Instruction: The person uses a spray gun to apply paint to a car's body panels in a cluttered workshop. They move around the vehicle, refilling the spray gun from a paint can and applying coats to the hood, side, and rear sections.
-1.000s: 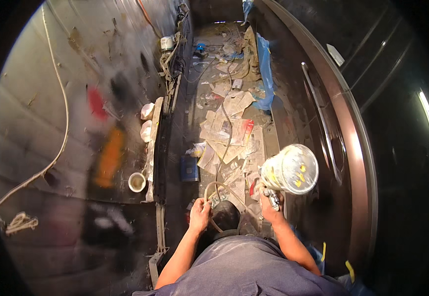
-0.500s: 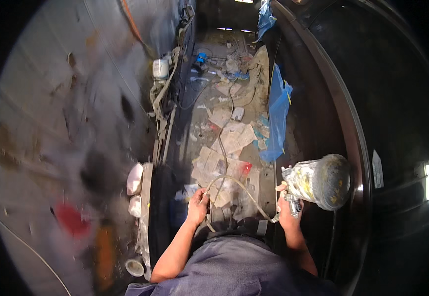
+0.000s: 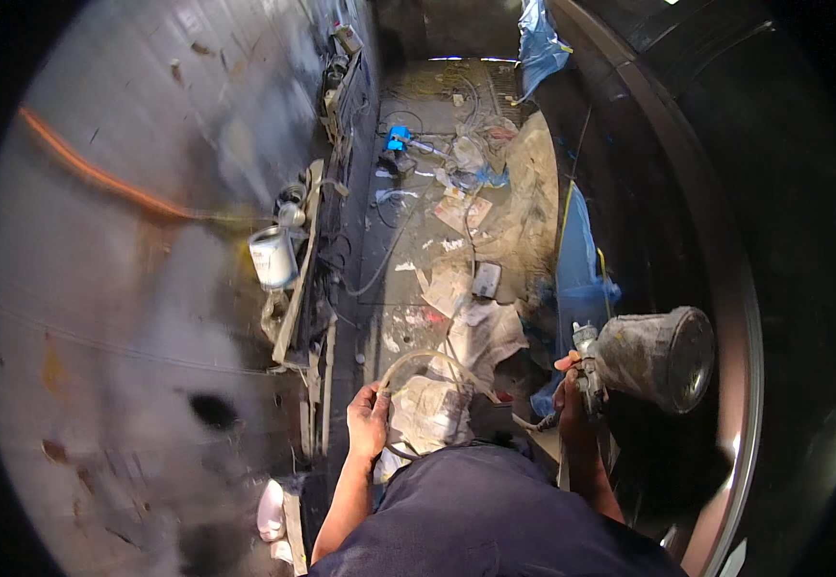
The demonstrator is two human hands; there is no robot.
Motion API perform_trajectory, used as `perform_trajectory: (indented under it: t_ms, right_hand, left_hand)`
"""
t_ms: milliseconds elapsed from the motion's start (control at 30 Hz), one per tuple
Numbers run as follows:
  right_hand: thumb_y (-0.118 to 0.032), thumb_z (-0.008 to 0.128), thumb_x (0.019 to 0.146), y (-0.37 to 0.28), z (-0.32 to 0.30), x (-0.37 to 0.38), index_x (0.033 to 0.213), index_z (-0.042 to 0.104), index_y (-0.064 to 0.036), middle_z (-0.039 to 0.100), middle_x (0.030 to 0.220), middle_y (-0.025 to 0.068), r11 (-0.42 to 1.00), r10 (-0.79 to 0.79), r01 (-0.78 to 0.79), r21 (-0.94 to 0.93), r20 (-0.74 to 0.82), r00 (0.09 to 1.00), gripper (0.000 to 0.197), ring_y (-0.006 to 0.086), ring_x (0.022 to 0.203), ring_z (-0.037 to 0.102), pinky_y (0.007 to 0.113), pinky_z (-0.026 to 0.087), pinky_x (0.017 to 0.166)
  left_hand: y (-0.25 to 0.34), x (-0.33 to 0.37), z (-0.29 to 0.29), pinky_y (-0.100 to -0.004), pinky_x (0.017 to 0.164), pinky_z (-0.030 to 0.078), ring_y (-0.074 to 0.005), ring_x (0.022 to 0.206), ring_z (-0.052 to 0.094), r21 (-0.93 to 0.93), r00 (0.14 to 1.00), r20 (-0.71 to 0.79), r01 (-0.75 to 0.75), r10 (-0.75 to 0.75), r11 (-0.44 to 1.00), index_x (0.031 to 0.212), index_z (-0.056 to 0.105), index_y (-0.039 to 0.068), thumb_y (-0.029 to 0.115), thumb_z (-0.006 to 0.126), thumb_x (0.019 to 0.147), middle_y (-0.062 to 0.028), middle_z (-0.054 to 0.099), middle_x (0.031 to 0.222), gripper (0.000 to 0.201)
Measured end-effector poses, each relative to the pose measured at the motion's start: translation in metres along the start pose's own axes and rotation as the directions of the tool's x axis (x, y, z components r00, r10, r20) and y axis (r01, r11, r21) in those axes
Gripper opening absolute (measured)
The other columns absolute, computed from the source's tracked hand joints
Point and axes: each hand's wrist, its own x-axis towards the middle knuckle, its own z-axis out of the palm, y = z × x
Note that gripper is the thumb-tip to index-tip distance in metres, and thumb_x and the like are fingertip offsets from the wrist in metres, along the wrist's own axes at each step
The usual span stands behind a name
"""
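Observation:
My right hand (image 3: 573, 392) is closed round the grip of a paint spray gun (image 3: 588, 370), and a large, stained paint cup (image 3: 658, 358) sticks out to the right from it. A pale air hose (image 3: 434, 355) arches from the gun's lower end over to my left hand (image 3: 369, 421), whose fingers are wrapped round it. From there the hose drops out of sight by my dark shirt. The gun is beside a dark, glossy vehicle panel (image 3: 648, 216), apart from it as far as I can tell.
Blue masking film (image 3: 581, 255) hangs along the panel. Crumpled paper (image 3: 480, 337) and a thin hose litter the floor. To the left, a narrow ledge carries a white can (image 3: 273, 257) beside a paint-stained wall (image 3: 149, 317). Farther ahead lies a bright blue object (image 3: 398, 137).
My view has shifted forward along the aisle, and the white can is nearer. Both hands keep hold of the hose and spray gun; the paint cup has moved slightly right.

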Motion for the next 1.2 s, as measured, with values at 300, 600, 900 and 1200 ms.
perform_trajectory:
  t_ms: [300, 600, 900, 1200]
  right_hand:
    - [-0.034, 0.057, 0.112, -0.034, 0.084, 0.289, 0.137, 0.058, -0.002, 0.067, 0.107, 0.0061, 0.977, -0.077, 0.069, 0.203, 0.031, 0.997, 0.041, 0.0052, 0.06, 0.048, 0.026, 0.041, 0.054]
    - [-0.046, 0.064, 0.107, 0.027, 0.169, 0.53, 0.139, 0.052, -0.0013, 0.063, 0.112, 0.0087, 0.971, -0.026, 0.068, 0.229, -0.181, 0.983, 0.056, 0.0073, 0.058, 0.046, 0.026, 0.041, 0.052]
    - [-0.044, 0.057, 0.111, 0.009, 0.279, 0.758, 0.141, 0.049, -0.0023, 0.059, 0.115, 0.01, 0.976, -0.064, 0.148, 0.162, -0.438, 0.897, 0.052, 0.0073, 0.053, 0.043, 0.025, 0.038, 0.045]
    - [-0.046, 0.059, 0.109, 0.071, 0.344, 0.962, 0.137, 0.048, 0.0008, 0.06, 0.113, 0.0113, 0.975, -0.049, 0.138, 0.173, -0.439, 0.897, 0.055, 0.0074, 0.054, 0.043, 0.026, 0.04, 0.049]
  left_hand:
    - [0.161, 0.252, 0.049, -0.025, 0.08, 0.051, -0.009, 0.089, 0.062, 0.161, 0.977, -0.063, -0.193, 0.205, 0.968, 0.126, 0.069, -0.005, 0.021, 0.066, 0.107, -0.0036, 0.074, 0.102, 0.032]
    - [0.193, 0.561, 0.105, -0.0267, 0.078, 0.053, -0.0086, 0.086, 0.063, 0.017, 0.996, 0.079, -0.04, 0.039, 0.999, 0.128, 0.068, -0.003, 0.016, 0.066, 0.105, -0.0019, 0.072, 0.099, 0.03]
    - [0.399, 0.885, 0.171, -0.031, 0.082, 0.055, -0.0136, 0.09, 0.069, 0.255, 0.919, 0.31, -0.328, 0.244, 0.909, 0.124, 0.07, -0.001, 0.014, 0.067, 0.101, -0.0103, 0.076, 0.099, 0.028]
    - [0.496, 1.126, 0.259, -0.0265, 0.067, 0.049, -0.0074, 0.073, 0.058, 0.342, 0.901, 0.386, -0.337, 0.196, 0.877, 0.123, 0.072, 0.0, 0.014, 0.067, 0.103, -0.0014, 0.07, 0.086, 0.025]
